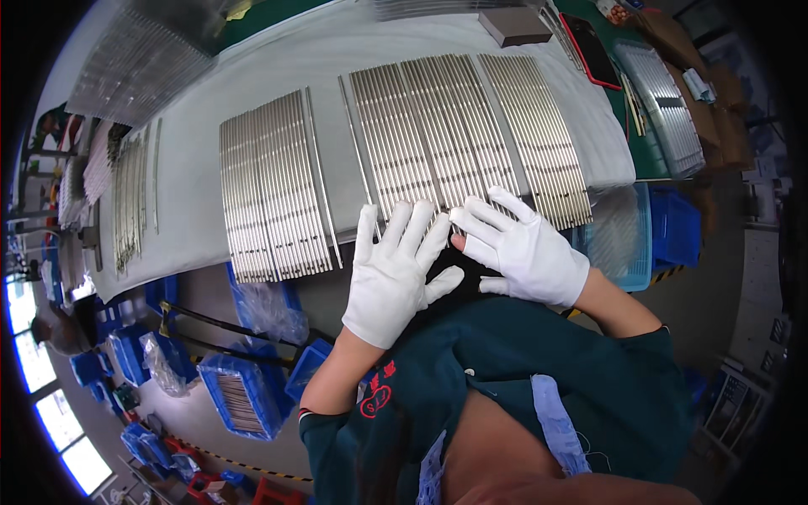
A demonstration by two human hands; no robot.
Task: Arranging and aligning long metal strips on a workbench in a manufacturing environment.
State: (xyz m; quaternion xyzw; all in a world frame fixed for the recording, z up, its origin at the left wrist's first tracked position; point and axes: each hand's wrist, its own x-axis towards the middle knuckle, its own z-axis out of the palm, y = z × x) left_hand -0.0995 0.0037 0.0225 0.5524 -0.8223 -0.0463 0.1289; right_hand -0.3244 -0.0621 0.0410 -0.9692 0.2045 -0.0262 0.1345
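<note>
My left hand (391, 273) and my right hand (522, 252) both wear white gloves. Their fingers are stretched out and spread over the near ends of the middle group of silvery metal rods (433, 126), at the table's front edge. A bare fingertip pokes out of the right glove. Whether the fingertips press on the rods or hover just above, I cannot tell. To the left lies another group of rods (273, 185), with a single rod (324, 177) apart at its right side. A further group of rods (539, 135) lies side by side at the right.
White cloth (189, 151) covers the table. Thin rods (135, 198) lie at its left end, near stacked transparent trays (139, 67). At the back right are a grey box (515, 27) and a red-edged phone (591, 50). Blue bins (240, 391) stand on the floor; a light-blue crate (631, 236) stands right.
</note>
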